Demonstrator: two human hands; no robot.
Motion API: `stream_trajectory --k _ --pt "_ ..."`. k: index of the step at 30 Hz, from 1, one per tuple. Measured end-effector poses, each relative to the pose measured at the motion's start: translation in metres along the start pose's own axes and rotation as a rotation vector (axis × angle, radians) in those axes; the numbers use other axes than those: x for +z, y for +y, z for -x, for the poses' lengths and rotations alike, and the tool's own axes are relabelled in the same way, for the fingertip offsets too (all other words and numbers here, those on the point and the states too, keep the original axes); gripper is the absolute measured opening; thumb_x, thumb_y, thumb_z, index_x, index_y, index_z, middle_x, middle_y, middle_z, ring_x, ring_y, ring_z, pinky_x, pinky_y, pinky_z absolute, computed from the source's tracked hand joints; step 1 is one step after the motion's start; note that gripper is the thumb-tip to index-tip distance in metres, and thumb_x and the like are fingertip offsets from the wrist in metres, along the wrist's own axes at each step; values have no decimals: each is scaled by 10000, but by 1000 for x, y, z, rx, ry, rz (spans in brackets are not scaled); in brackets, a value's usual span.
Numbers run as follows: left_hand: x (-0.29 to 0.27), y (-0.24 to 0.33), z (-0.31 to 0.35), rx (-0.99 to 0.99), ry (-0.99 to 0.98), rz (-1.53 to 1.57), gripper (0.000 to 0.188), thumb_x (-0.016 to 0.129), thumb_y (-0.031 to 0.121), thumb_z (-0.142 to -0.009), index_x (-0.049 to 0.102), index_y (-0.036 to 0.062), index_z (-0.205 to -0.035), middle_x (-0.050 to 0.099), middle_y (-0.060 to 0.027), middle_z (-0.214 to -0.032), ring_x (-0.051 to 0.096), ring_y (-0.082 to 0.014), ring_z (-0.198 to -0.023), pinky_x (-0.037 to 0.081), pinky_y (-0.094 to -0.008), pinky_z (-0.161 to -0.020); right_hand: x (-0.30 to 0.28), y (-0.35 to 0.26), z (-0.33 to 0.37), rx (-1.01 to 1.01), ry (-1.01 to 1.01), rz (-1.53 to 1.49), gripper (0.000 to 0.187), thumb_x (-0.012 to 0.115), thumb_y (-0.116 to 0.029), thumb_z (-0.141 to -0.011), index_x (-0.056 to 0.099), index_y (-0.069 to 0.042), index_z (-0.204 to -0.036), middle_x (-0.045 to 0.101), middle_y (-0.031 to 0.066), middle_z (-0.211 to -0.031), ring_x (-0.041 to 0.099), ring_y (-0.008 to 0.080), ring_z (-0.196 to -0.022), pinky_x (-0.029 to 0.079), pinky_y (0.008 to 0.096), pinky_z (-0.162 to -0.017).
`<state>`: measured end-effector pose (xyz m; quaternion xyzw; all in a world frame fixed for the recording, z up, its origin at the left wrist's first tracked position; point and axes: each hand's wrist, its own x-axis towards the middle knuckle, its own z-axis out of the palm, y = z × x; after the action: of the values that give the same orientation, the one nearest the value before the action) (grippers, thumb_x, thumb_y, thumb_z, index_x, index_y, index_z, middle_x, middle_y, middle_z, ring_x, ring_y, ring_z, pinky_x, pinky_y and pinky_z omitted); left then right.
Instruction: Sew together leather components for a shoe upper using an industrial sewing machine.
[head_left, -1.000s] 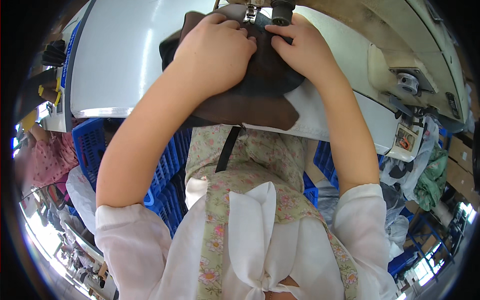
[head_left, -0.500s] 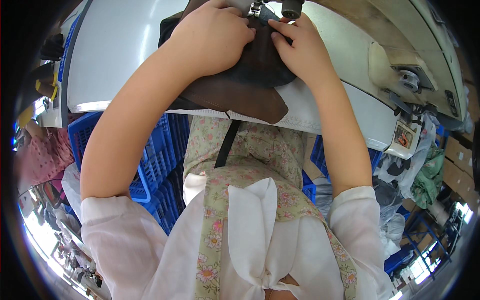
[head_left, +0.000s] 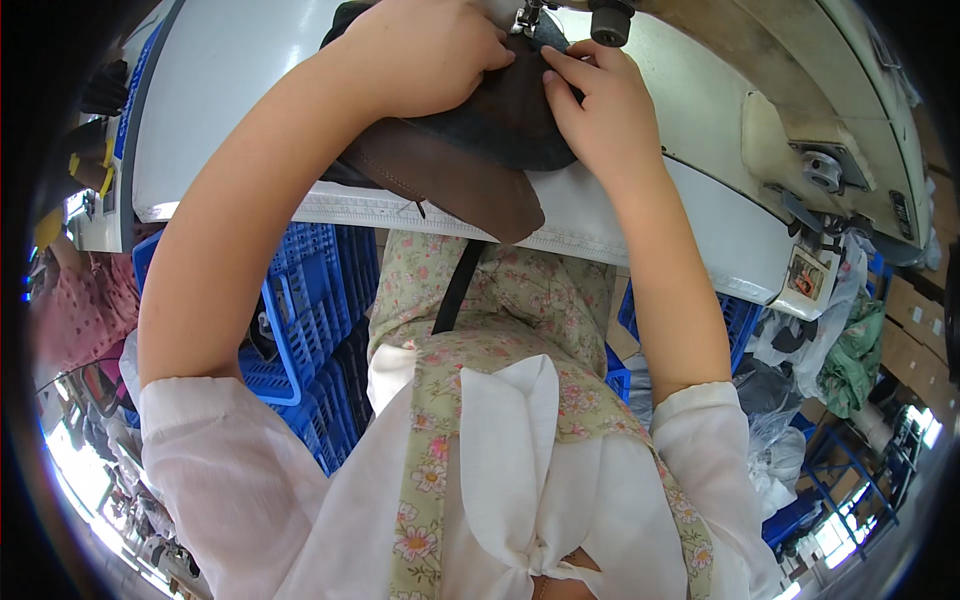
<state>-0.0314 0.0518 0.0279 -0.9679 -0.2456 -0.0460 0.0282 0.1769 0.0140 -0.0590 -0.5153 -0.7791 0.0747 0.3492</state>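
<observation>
A brown and black sewn piece [head_left: 450,180], which looks like leather, lies on the white sewing machine table [head_left: 235,110] with a flap over the front edge. At its far end is the metal presser foot [head_left: 526,18] of the sewing machine. My left hand [head_left: 435,55] is curled and pressed on the piece just left of the foot; some fingertips are hidden. To the right of the foot, my right hand [head_left: 605,105] pinches the dark edge between thumb and fingers. A line of stitching runs along the brown flap.
The machine's pale body [head_left: 790,70] curves along the right, with a bobbin winder wheel [head_left: 822,170]. Blue plastic crates [head_left: 320,290] stand below the table. Plastic bags [head_left: 775,440] and cardboard boxes [head_left: 915,320] are at the right. Another person's pink clothing [head_left: 95,310] shows at the left.
The sewn piece has turned and slid left, its brown flap moving with it. My left elbow has swung outward to the left. Both hands stay on the piece beside the presser foot.
</observation>
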Motion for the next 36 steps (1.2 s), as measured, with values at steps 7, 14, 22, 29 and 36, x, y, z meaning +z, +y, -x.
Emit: stream_trajectory --k 7,14,22,29,36 --pt "-6 -10 -2 18 -34 40 223 607 169 -728 759 73 -858 712 -98 -888 659 -266 -937 490 -384 -880 5 -5 0 -18 9 70 233 668 -172 -842 747 -81 -1041 637 138 -1030 602 313 -986 522 415 -839" --pt "-9 -22 -2 139 -60 0 210 610 173 -736 756 105 -871 703 -67 -889 647 -255 -882 478 -377 -839 8 -9 4 -36 24 78 261 672 -181 -847 729 -66 -1075 632 128 -1049 591 310 -1005 523 411 -854" --pt "-8 -3 -1 56 -38 -163 232 593 192 -780 760 123 -925 699 -62 -1019 632 -233 -985 456 -357 -898 -22 3 17 28 -108 -199 357 658 -127 -821 689 -96 -1176 614 140 -1239 557 332 -1154 482 408 -976" --pt "-31 6 2 -149 -133 107 307 603 47 -790 714 57 -1075 686 -90 -1126 598 -261 -1119 446 -405 -1009 -45 4 13 -188 -283 -137 482 646 -147 -794 631 -123 -1275 579 134 -1327 546 324 -1200 447 404 -1033" --pt "-68 133 6 -204 -363 466 343 635 28 -684 652 -16 -1024 640 -199 -1112 631 -354 -1018 516 -435 -858 -61 12 -33 144 -557 -488 349 607 -219 -873 679 -108 -1196 677 119 -1123 625 240 -1037 493 345 -909"
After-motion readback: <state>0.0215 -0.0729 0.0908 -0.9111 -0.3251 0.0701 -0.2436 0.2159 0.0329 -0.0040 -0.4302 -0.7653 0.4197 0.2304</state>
